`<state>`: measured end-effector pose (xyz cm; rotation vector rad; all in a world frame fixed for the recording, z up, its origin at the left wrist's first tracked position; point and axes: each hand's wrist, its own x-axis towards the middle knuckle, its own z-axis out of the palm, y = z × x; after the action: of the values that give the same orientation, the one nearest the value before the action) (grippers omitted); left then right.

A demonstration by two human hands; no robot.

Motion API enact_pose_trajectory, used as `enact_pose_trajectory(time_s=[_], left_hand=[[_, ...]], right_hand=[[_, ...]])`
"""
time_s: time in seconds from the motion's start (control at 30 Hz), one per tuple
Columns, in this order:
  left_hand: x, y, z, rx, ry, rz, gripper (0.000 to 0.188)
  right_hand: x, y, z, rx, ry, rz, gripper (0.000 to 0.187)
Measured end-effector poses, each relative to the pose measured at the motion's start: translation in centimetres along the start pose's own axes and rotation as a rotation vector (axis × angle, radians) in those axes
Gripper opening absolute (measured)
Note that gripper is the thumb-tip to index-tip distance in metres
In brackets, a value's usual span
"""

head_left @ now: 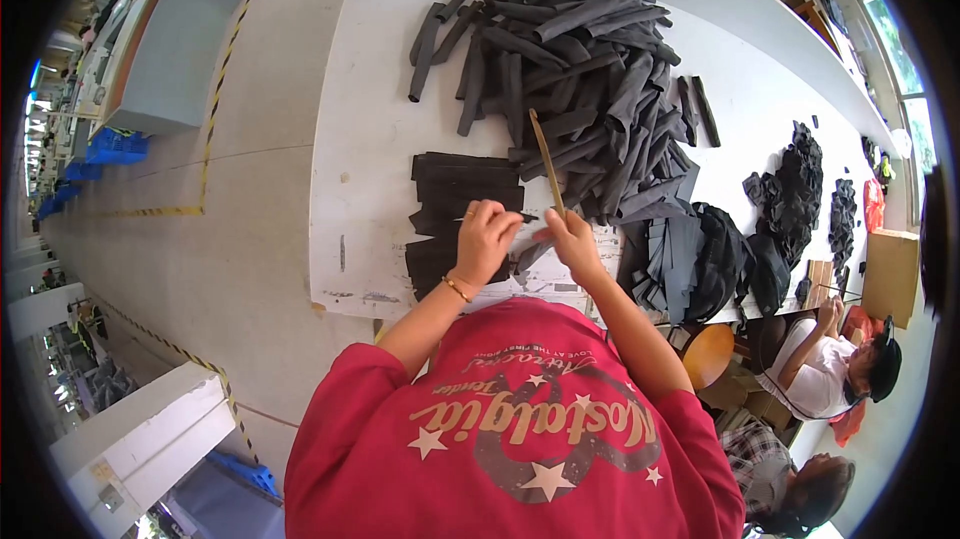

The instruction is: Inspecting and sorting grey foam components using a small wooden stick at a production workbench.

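My right hand [572, 243] is closed round the lower end of a thin yellowish-brown stick [546, 161], which points away from me over the table. Close beside it, my left hand [486, 239] pinches a small black fabric piece [528, 219]; most of that piece is hidden by the fingers. Under the hands lies a dark grey strip [532, 255], and I cannot tell whether either hand touches it. Flat black fabric pieces [455, 182] lie in rows just left of my left hand. Beyond my hands rises a large heap of rolled dark grey fabric tubes [590, 69].
Right of my hands lie stacked grey fabric strips [668, 264] and a black bundle [718, 259]. Farther along the white table [375, 69] are more black piles [790, 189] and a cardboard box [890, 274]. Two people [825, 369] sit at the lower right. A walkway [270, 139] runs left.
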<state>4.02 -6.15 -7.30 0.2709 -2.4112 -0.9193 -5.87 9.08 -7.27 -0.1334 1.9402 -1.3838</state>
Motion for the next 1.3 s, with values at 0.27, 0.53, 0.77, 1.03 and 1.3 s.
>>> enact_pose_trajectory(time_s=[0.27,0.53,0.77,1.03,1.3], left_hand=[[-4.3,0.4,-0.7,-0.914,-0.078,-0.988,0.026],[1.8,-2.5,-2.7,-1.463,0.331,-1.038,0.032],[2.6,-6.8,-4.5,-1.576,0.394,-1.046,0.023],[2.6,-7.2,-4.5,-1.371,0.567,-1.194,0.027],[2.4,-7.7,-4.1,-1.480,0.597,-1.193,0.037]], right_hand=[[-0.4,-3.0,2.8,0.070,0.002,-0.359,0.019],[-3.8,-4.0,0.2,-0.175,0.048,-0.392,0.017],[-7.8,-1.6,-5.4,-0.299,-0.142,-0.250,0.024],[-9.5,-1.4,-5.9,-0.310,-0.216,-0.161,0.024],[-9.4,-2.1,-5.0,-0.305,-0.317,-0.114,0.028]])
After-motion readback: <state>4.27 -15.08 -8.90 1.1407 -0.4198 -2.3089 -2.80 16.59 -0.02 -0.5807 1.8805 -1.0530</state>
